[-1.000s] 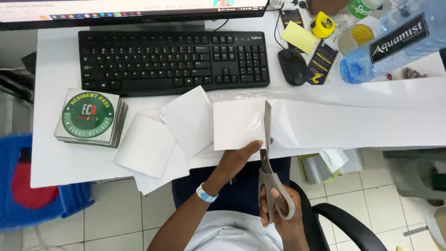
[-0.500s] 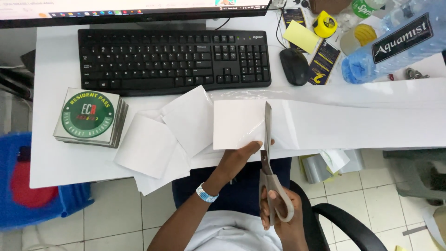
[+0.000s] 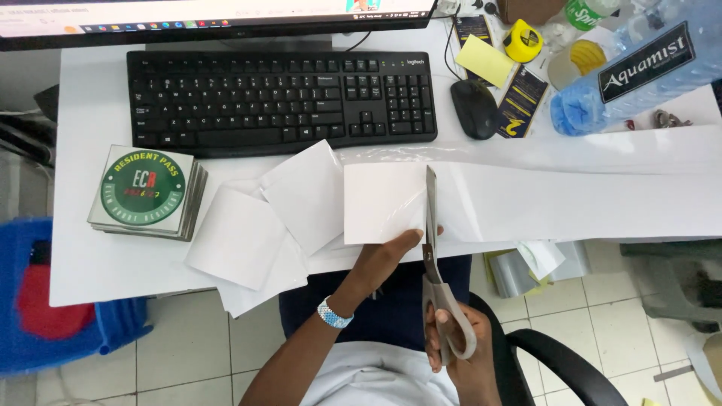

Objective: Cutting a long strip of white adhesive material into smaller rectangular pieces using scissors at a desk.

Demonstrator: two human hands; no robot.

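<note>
My right hand point(image 3: 460, 353) grips grey-handled scissors point(image 3: 436, 271) below the desk edge, blades pointing away from me and running up across a long white paper strip point(image 3: 571, 199). My left hand point(image 3: 387, 256) pinches the near edge of that strip just left of the blades, thumb on top; a blue-and-white band is on the wrist. The piece of paper left of the blades point(image 3: 383, 203) is squarish. Several cut white squares point(image 3: 241, 237) lie overlapping to the left on the white desk point(image 3: 83, 256).
A stack of square stickers with a round green emblem point(image 3: 144, 190) sits at the desk's left. Behind lie a black keyboard point(image 3: 282, 98), a black mouse point(image 3: 474, 109), yellow notes, a yellow tape measure point(image 3: 523, 41) and a large blue water bottle point(image 3: 639, 64). A black chair arm point(image 3: 556, 361) is at my right.
The scissors have edged a little further up through the paper strip. Both hands stay almost where they were.
</note>
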